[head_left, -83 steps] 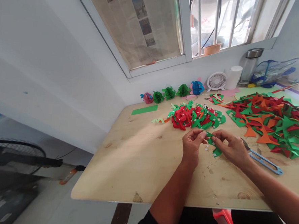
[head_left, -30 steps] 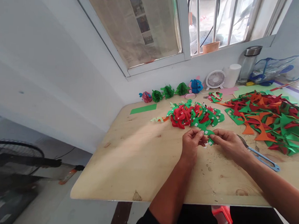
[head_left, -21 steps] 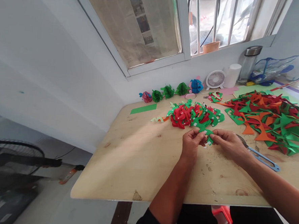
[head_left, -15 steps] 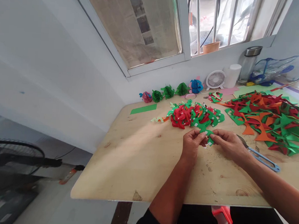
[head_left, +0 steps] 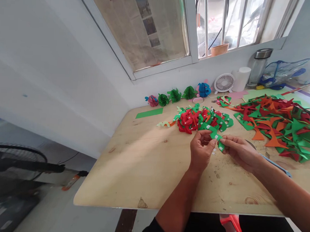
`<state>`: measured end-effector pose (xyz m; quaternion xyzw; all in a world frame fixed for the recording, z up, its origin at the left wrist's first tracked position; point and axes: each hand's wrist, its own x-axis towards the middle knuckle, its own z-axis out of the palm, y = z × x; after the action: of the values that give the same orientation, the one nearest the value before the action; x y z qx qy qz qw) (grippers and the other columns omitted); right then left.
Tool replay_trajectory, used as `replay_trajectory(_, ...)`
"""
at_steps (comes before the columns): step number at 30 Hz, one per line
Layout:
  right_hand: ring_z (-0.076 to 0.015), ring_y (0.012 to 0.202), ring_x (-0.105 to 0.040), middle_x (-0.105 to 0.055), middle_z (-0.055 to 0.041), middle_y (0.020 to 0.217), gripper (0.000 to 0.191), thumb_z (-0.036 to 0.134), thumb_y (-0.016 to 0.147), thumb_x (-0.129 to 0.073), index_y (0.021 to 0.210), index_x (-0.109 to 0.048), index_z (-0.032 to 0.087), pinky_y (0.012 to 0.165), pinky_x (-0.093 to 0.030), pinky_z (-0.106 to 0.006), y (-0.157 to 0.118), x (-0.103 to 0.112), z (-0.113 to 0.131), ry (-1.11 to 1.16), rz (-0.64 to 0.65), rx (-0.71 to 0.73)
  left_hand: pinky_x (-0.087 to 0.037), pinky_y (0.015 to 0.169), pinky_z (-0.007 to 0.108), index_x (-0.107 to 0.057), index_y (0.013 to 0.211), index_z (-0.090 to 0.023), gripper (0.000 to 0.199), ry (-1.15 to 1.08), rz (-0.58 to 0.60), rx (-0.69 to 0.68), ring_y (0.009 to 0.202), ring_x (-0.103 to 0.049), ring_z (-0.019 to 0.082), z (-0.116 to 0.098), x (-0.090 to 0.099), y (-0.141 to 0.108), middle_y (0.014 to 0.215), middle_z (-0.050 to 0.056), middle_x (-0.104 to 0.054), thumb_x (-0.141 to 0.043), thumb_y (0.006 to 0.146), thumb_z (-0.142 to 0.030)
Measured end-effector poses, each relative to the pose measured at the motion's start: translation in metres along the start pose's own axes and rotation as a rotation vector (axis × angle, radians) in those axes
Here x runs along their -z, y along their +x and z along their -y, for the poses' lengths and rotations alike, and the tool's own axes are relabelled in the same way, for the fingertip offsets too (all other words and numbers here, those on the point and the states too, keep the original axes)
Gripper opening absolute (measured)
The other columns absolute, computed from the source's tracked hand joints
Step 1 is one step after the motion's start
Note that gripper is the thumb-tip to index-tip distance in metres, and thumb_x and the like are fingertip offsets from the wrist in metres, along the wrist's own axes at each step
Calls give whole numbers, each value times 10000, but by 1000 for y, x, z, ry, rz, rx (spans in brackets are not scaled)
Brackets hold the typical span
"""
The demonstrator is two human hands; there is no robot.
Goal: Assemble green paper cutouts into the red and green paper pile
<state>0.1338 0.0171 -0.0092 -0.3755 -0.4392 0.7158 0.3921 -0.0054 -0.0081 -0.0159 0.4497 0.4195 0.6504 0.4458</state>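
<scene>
A curved green paper cut-out [head_left: 213, 133] with several small white squares on it is held up between my hands, just above the table. My left hand [head_left: 200, 150] pinches its middle between thumb and fingers. The fingertips of my right hand [head_left: 238, 151] grip its lower right end. Right behind them lies a pile of red and green paper cut-outs [head_left: 190, 120], many bearing the same white squares. Some tiny white bits [head_left: 214, 152] show below the cut-out. Partly covered by my right hand and forearm is a tool with a long blue handle [head_left: 276, 164].
A heap of red, orange and green paper scraps [head_left: 278, 120] covers the right side of the wooden table [head_left: 130, 170]. Along the wall stand several paper figures [head_left: 175, 95], a small white fan [head_left: 224, 82] and a glass bottle [head_left: 258, 68]. A green strip [head_left: 149, 113] lies back left.
The green cut-out has been turned, so more of its white squares now face me. My left thumb has shifted slightly, and my right hand now hides more of the blue-handled tool.
</scene>
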Motion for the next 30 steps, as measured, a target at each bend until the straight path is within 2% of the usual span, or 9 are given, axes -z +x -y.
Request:
replay_trajectory(5,-84,556,-423,-519,8,603,196,348,667,-764,650,-663,181,513,-371,-195,-1,-2,2,97,39,-43,-464,656,222,-579,921,-162,255,52,-16,-64,685,-589,104,-2,-2,-2,757,16,-623,-692,712,-254)
replay_trajectory(14,-85,560,-419,-514,6,620,189,322,624,-794,654,-668,186,504,-392,-182,-2,-2,4,117,50,-62,-483,663,238,-607,923,-157,298,-28,-7,-45,679,-606,114,0,-1,0,746,20,-632,-720,696,-314)
replay_trajectory(21,-86,558,-418,-498,8,602,225,332,599,-807,596,-638,185,505,-393,-185,-3,-4,5,108,42,-63,-477,663,230,-622,859,-158,240,-33,-13,-61,658,-589,99,-1,-1,0,708,7,-619,-725,693,-297)
replay_trajectory(30,-82,558,-418,-516,15,606,203,310,610,-799,629,-644,181,523,-381,-198,-5,-5,8,136,46,-70,-498,692,244,-624,974,-167,304,-6,9,-83,726,-619,121,-1,-1,-2,792,33,-658,-713,707,-283)
